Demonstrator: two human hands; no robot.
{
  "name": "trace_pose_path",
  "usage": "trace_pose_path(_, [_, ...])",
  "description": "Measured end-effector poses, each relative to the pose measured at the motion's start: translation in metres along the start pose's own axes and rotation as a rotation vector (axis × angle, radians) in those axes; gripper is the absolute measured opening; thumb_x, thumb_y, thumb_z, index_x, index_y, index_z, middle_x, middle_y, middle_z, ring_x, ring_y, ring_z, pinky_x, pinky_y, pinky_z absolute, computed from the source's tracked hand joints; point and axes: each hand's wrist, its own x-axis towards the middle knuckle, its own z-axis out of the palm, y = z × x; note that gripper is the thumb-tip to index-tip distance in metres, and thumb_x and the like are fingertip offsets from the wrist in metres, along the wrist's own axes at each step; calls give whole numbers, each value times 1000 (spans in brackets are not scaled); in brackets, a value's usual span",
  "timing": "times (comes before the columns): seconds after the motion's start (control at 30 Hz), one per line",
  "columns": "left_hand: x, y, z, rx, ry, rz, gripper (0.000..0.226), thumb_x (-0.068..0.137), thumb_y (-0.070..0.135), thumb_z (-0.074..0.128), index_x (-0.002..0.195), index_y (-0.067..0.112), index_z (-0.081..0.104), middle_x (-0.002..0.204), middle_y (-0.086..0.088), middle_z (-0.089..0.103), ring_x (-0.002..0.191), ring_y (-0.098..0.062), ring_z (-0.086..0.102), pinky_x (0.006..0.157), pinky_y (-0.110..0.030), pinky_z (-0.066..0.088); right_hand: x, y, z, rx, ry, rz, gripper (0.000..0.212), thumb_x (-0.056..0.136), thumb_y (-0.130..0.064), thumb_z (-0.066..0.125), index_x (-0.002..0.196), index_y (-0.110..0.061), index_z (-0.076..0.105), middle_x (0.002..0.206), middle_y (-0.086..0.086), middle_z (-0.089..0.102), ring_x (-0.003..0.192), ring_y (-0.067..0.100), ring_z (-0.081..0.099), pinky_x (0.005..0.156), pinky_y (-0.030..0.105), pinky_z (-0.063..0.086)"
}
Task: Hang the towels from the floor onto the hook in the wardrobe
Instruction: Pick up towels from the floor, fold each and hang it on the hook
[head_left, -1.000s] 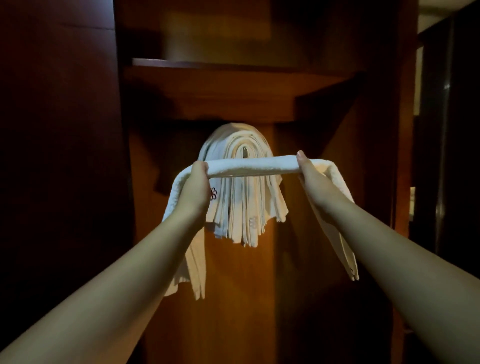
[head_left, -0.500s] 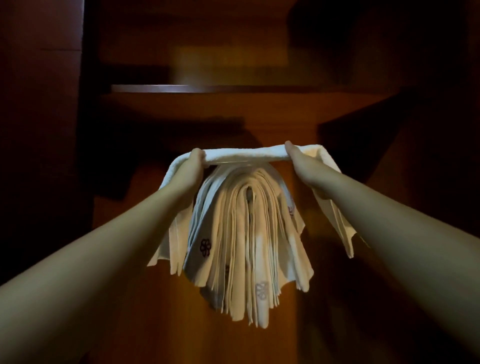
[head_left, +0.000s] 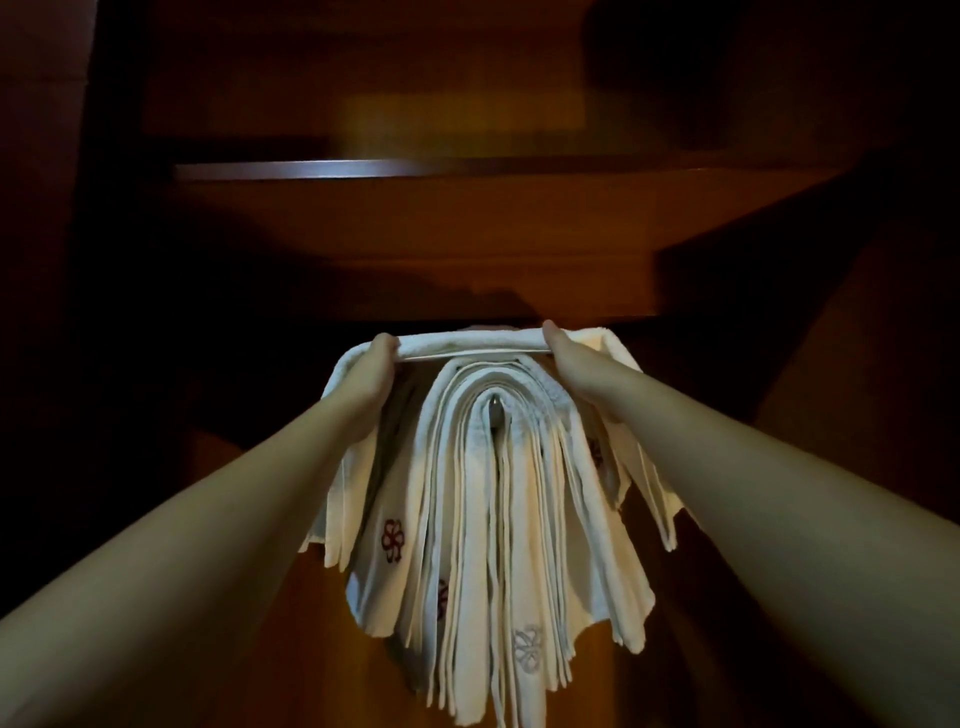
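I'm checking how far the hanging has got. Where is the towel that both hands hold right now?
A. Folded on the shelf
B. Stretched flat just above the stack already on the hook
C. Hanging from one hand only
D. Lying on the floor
B: the left hand and right hand grip the held towel taut just over the hung towels, below the shelf.

towels (head_left: 498, 499): white, dark-red and grey flower emblems | held towel (head_left: 470, 345): white | wardrobe (head_left: 467, 249): dark reddish-brown wood
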Motion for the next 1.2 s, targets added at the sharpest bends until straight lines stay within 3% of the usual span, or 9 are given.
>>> trace_pose_path(0.1, [9,1,0,-3,-6,-32,48,98,46,40,106,7,67,90,-17,73,88,-27,68,76,-35,51,10,-5,3,-13,-34,4,101,86,-86,26,160,-17,22,162,14,31,145,30,38,121,47,28])
trace_pose_path(0.33, [11,-7,19,-68,46,-25,37,94,48,47,94,18,69,66,-5,74,59,-15,72,55,-22,49,30,14,-6,86,180,-43,80,86,-76,44,145,-23,43,146,9,53,130,24,53,116,41,37])
trace_pose_path(0.47, [5,-25,7,-46,58,-10,44,87,55,49,106,21,71,80,-5,78,76,-19,75,70,-31,53,27,21,1,76,71,-16,88,90,-79,33,148,-15,43,138,15,59,118,22,60,110,37,41])
trace_pose_path(0.57, [-9,-53,1,-95,15,-36,48,93,61,43,109,23,68,87,-6,79,82,-20,76,71,-33,54,15,35,7,51,48,-45,95,89,-83,29,159,-18,27,158,11,39,135,21,45,110,34,33])
trace_pose_path(0.67, [-29,-83,-4,-209,46,-86,55,94,67,40,109,22,68,89,-8,79,84,-22,76,72,-34,55,8,52,8,52,-51,-99,85,91,-83,20,152,-28,42,154,4,47,143,21,40,118,33,26])
trace_pose_path(0.83, [-55,-108,-17,-343,210,-172,81,88,80,41,131,14,58,103,-14,74,98,-27,70,88,-42,54,-2,77,2,97,-50,-56,91,81,-92,24,151,-37,42,150,7,51,141,30,43,120,53,29])
trace_pose_path(0.93, [-77,-120,-9,-212,283,-198,90,83,88,34,134,15,50,101,-10,65,93,-25,64,76,-39,51,-13,95,-1,60,-46,-15,92,82,-91,22,154,-35,36,155,12,43,140,34,40,118,58,31])
trace_pose_path(1.13, [-120,-136,6,-18,270,-339,101,73,91,25,102,3,65,98,-24,72,93,-39,71,93,-55,55,-51,134,6,-97,-3,148,116,68,-99,20,158,-25,28,161,16,31,145,36,34,120,54,27])
trace_pose_path(1.2, [-135,-141,9,38,181,-397,99,80,88,25,126,7,58,116,-23,67,107,-40,65,99,-58,50,-68,143,8,-95,-17,171,113,71,-95,24,155,-20,33,157,17,37,142,36,38,117,54,31])
